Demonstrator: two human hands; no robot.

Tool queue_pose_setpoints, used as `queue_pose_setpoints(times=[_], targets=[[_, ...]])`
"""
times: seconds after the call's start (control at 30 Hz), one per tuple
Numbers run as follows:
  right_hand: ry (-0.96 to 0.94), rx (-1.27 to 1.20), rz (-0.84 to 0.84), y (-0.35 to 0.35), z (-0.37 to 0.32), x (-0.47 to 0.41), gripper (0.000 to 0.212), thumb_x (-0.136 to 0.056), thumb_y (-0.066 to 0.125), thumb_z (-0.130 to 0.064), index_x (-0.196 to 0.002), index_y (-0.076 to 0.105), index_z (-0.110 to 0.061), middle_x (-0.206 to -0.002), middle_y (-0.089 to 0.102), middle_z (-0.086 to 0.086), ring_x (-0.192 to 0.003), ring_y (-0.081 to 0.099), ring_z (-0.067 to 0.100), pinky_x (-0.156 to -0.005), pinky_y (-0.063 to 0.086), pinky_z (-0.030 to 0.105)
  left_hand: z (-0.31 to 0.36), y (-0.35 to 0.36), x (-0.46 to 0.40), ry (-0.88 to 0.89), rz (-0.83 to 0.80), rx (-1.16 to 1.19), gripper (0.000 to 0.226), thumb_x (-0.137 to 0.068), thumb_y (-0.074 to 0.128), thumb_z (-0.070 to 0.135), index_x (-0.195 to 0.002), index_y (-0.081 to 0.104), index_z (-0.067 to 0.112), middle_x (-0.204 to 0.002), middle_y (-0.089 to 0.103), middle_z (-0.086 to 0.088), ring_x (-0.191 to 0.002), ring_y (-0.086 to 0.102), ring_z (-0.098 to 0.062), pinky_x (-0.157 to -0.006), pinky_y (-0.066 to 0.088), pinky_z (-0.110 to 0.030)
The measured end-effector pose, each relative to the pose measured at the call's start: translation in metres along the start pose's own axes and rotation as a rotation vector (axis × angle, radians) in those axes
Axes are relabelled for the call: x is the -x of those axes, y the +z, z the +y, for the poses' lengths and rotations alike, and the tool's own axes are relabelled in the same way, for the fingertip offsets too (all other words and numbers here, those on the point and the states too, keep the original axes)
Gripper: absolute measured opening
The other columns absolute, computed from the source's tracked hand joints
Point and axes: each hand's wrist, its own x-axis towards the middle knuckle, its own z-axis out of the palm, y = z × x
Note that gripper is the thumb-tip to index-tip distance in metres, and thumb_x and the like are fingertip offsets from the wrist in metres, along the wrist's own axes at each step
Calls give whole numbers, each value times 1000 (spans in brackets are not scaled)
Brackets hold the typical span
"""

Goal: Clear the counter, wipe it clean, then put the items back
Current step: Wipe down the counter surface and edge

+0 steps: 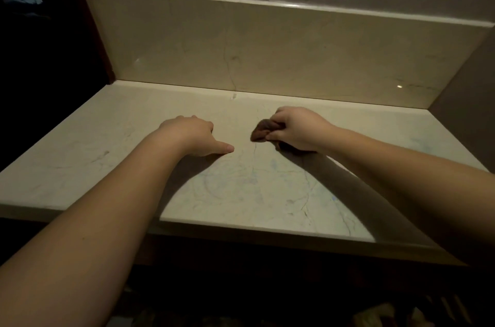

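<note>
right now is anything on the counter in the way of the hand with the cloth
Nothing visible. The right hand grips the brown cloth on the counter. Only the left hand rests there, apart to its left.
</note>
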Motion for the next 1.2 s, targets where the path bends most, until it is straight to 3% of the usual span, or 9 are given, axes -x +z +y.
queue_pose_setpoints(times=[0.2,0.3,0.57,0.67,0.73,0.8,0.9,1.03,1.2], targets=[[-153,-84,-124,-3,-28,66,17,-87,65,-35,-89,65,-18,-96,56,-7,-83,54,12,-73,44,30,-1,2,1,17,22,-14,77,-77,40,83,-124,51,23,-129,52,-7,-111,50,-30,-82,45,-39],[-137,-92,-176,-7,-24,67,17,-87,65,-36,-89,64,-19,-96,56,-7,-84,54,13,-75,45,32,-2,2,0,22,11,-3,77,-77,40,83,-123,52,23,-127,54,-5,-109,51,-29,-82,45,-38],[28,-5,-16,4,-23,10,28,-88,63,-37,-93,64,-10,-97,58,2,-89,54,23,-70,37,33,-3,2,0,29,17,-10,83,-76,39,85,-128,51,22,-127,57,-4,-111,52,-29,-83,45,-38],[-51,-59,-80,0,-34,46,19,-88,64,-36,-89,64,-17,-97,57,-2,-87,54,19,-75,43,34,-4,3,0,38,24,-11,83,-76,38,85,-129,50,23,-128,56,-5,-113,52,-30,-86,46,-39],[-140,-94,-135,-4,-43,82,12,-87,66,-34,-79,57,-29,-92,52,-8,-81,52,14,-72,42,31,-5,3,0,45,26,-4,82,-77,39,84,-128,52,22,-126,58,-4,-111,53,-30,-87,47,-39],[-199,-76,-193,-8,-45,107,11,-86,67,-33,-79,58,-28,-91,50,-10,-78,52,13,-69,42,31,-5,3,0,49,29,8,79,-77,40,83,-124,56,21,-120,60,-4,-108,54,-29,-86,47,-39],[-156,-3,-249,-12,-42,104,14,-87,64,-33,-90,61,-20,-96,52,-9,-82,53,13,-71,42,31,-4,2,-3,56,32,13,77,-77,42,82,-120,58,21,-116,61,-3,-105,55,-29,-84,47,-38],[6,4,-112,-6,-48,60,24,-90,61,-35,-103,63,-15,-101,56,-2,-90,53,18,-75,42,34,-6,1,-5,54,19,19,84,-74,44,84,-124,59,18,-120,61,-4,-107,56,-29,-90,48,-42],[80,-50,-61,1,-59,62,18,-90,62,-34,-98,62,-19,-99,55,-2,-89,53,19,-72,37,30,-6,2,-1,64,40,3,89,-74,40,86,-129,56,18,-126,59,-6,-111,55,-30,-88,48,-41]])
